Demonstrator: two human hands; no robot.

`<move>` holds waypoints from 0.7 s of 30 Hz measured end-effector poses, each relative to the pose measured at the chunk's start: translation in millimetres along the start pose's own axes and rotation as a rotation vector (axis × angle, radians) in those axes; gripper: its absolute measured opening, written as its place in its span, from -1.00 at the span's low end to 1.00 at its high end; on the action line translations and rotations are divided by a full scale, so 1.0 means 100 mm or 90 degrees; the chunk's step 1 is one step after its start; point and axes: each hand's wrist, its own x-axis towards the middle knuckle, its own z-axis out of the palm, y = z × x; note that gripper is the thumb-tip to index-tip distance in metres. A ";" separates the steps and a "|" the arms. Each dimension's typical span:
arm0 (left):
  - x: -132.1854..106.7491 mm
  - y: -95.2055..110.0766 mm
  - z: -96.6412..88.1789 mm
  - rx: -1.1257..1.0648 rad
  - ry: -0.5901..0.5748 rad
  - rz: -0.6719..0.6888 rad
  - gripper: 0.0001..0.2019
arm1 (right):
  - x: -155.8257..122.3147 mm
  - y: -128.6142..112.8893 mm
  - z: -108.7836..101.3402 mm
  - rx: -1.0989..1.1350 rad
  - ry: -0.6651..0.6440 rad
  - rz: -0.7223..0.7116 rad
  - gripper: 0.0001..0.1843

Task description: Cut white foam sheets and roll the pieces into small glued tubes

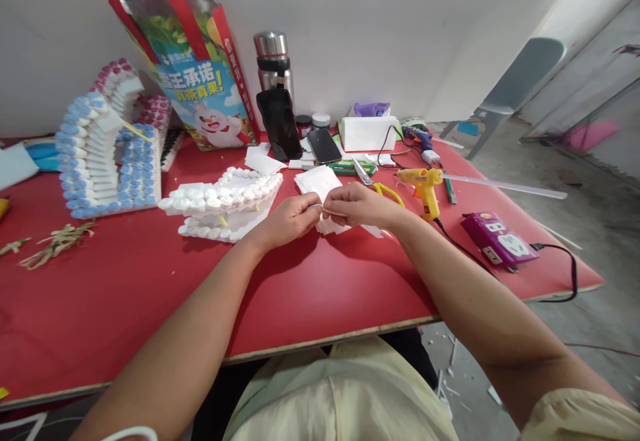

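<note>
A: What do the hands hold?

B: The left hand (300, 214) and the right hand (357, 202) are both narrowed to a fingertip pinch, meeting on a thin pale strip (324, 209). The fingers hide much of it, so its material and full shape cannot be told.

A: Where is it?

B: Just to the right of the white two-tiered model with rounded, tooth-like pieces (215, 196), above the red counter (340, 294) and apart from the model.

A: How far along does the work look?

B: The white two-tiered model seems largely put together: both tiers carry their rows, and short yellow sticks (223, 220) stand between them. To its left, the larger blue-and-white model of stacked tufts (83, 154) looks built up too.

A: And what is left?

B: The thin pale strip appears unfinished, since both hands are busy on it. To the right of the white two-tiered model, a loose stack of white paper sheets (317, 180) lies partly under the hands, seemingly unused. Farther right come the yellow-handled metal scissors (389, 191) and, beyond them, the yellow plastic glue gun (426, 189), neither one in a hand.
</note>
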 end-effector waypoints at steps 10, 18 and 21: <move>-0.02 0.01 -0.06 -0.270 -0.139 -0.077 -0.76 | -0.02 0.00 -0.07 0.143 -0.121 -0.020 -0.77; 0.01 0.02 0.06 0.357 0.085 0.156 -0.80 | 0.03 0.02 0.01 0.130 0.005 0.053 -0.81; 0.02 -0.01 0.08 0.581 0.144 0.256 -0.86 | 0.06 0.02 0.05 0.205 0.024 0.090 -0.80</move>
